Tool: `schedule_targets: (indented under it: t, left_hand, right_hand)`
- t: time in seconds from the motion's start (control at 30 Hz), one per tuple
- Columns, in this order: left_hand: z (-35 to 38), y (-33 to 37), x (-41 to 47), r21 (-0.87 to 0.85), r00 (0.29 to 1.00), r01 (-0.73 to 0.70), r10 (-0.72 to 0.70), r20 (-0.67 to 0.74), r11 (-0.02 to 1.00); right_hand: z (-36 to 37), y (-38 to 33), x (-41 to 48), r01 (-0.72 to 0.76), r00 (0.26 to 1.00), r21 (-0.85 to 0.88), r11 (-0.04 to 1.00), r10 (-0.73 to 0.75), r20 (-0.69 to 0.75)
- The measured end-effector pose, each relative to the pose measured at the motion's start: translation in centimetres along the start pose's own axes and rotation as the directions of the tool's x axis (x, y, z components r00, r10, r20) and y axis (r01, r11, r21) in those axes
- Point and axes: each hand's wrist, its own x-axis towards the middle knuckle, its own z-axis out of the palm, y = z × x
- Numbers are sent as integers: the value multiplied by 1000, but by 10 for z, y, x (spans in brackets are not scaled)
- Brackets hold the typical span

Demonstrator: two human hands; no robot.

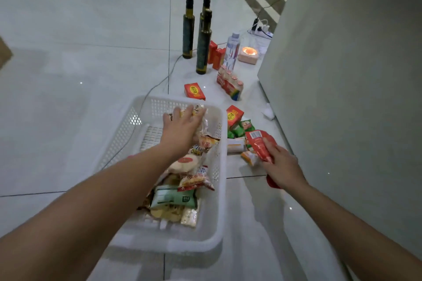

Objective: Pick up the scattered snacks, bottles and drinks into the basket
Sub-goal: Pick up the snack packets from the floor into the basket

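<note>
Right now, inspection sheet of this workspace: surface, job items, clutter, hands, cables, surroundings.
Surface: pale glossy tiled floor.
Job items: white perforated basket part-filled with snack packets; three dark bottles, water bottle, small-bottle multipack, orange boxes and snack packets outside it.
Clutter: glowing lamp.
Hands: left hand over a packet in the basket; right hand holds red pouch.
Cables: thin cable passing behind basket; power strip.
Surroundings: grey wall on the right.
</note>
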Motion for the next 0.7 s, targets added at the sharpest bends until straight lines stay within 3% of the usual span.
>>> schedule_targets:
  t: [0.2, 0.37, 0.43, 0.57, 0.7]
  left_hand:
    - [-7, -47, -25, 14, 987, 105, -106, 121, 994]
    - [-14, -57, -18, 67, 955, 35, -53, 291, 997]
    - [-29, -65, -18, 95, 950, 25, -54, 309, 995]
    - [-106, -80, -23, 132, 961, 67, -99, 259, 989]
    - [-236, -91, -15, 149, 965, 87, -120, 233, 985]
  right_hand:
    - [-8, -104, 16, 133, 990, -100, 986, -138, -42]
    - [-5, -145, 30, 252, 955, -162, 954, -218, 202]
    - [-20, -151, 32, 282, 950, -192, 940, -245, 194]
    - [-92, -169, 24, 274, 957, -253, 928, -239, 161]
    - [-204, -207, 9, 239, 968, -214, 947, -213, 136]
